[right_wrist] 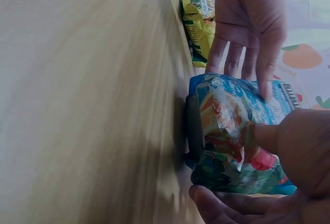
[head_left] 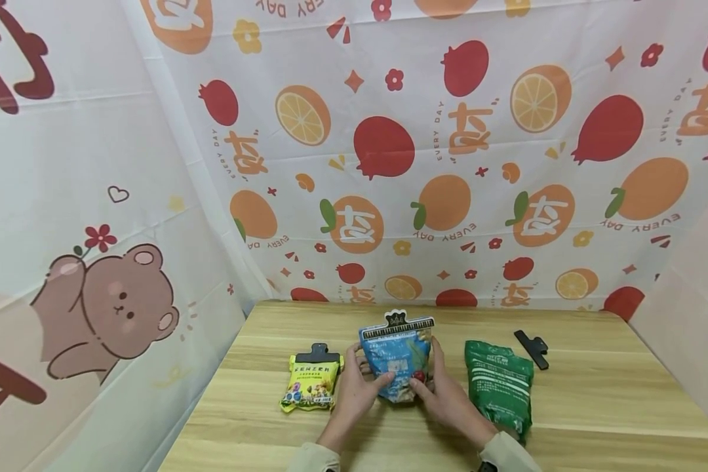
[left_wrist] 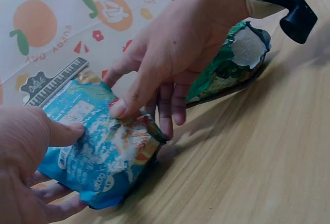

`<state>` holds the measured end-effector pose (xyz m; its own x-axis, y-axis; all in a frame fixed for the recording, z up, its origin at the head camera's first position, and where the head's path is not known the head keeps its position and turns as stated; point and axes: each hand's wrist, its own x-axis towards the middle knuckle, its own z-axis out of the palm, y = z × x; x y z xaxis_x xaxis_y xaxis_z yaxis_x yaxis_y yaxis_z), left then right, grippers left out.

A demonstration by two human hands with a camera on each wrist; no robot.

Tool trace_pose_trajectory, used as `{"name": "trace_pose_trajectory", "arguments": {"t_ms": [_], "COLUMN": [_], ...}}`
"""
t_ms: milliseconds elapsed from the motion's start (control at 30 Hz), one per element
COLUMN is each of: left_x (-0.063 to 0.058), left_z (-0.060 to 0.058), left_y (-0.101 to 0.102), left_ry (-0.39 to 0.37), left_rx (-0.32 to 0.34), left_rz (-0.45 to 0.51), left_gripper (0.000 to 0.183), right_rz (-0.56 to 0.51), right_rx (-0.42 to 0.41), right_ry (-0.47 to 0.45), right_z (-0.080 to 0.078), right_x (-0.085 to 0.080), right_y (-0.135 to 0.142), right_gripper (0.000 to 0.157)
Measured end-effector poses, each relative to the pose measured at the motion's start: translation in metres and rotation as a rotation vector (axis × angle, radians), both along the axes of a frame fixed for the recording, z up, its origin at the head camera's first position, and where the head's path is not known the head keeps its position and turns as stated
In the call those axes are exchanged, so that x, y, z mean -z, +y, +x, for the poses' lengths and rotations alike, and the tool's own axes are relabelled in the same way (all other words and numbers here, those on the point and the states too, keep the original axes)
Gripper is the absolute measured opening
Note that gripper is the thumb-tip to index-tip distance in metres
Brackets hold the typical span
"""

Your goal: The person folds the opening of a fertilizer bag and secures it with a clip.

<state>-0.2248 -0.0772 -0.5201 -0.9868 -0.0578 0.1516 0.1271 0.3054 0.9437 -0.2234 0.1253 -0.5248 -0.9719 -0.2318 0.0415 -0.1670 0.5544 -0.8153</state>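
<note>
Both hands hold a blue printed bag [head_left: 398, 360] between them above the table, thumbs on its front and fingers behind. A bag clip with a piano-key pattern [head_left: 397, 324] spans the bag's top edge. My left hand [head_left: 354, 387] grips the bag's left side; in the left wrist view its thumb presses the blue front. My right hand [head_left: 448, 396] grips the other side, and in the right wrist view its thumb [right_wrist: 268, 137] lies on the picture near the bag's lower end. The fingertips behind the bag are partly hidden in the head view.
Left of the hands lies a yellow bag [head_left: 311, 385] with a black clip [head_left: 317, 353] across its top. On the right lies a green bag [head_left: 498, 387], and a loose black clip [head_left: 533, 349] beside it. Behind the wooden table [head_left: 613, 393] hangs a fruit-patterned curtain [head_left: 495, 196].
</note>
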Motion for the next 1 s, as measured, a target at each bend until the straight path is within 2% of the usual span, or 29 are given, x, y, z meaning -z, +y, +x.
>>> {"name": "trace_pose_trajectory", "arguments": {"t_ms": [233,500,733,1000], "left_x": [-0.001,-0.0014,-0.0015,0.0018], "left_z": [0.0009,-0.0001,-0.0036,-0.0043], "left_y": [0.0034,0.0046,0.0052,0.0029], "left_ry": [0.02,0.021,0.026,0.006], "left_rx": [0.0,-0.026,-0.03,-0.019], "left_rz": [0.019,-0.029,-0.085,-0.094], "left_gripper": [0.093,0.093,0.092,0.091], "right_rz": [0.009,0.064,0.068,0.105], "right_rx": [-0.004,0.0,-0.001,0.012], "right_ry": [0.033,0.014,0.0,-0.036], "right_z": [-0.0024,-0.0027,-0.0048,-0.006], "right_x": [-0.0022,-0.0036,-0.005,-0.0019], "right_y": [-0.0016,-0.0036,-0.0044,-0.0048], "right_gripper": [0.121,0.118,0.118,0.117]}}
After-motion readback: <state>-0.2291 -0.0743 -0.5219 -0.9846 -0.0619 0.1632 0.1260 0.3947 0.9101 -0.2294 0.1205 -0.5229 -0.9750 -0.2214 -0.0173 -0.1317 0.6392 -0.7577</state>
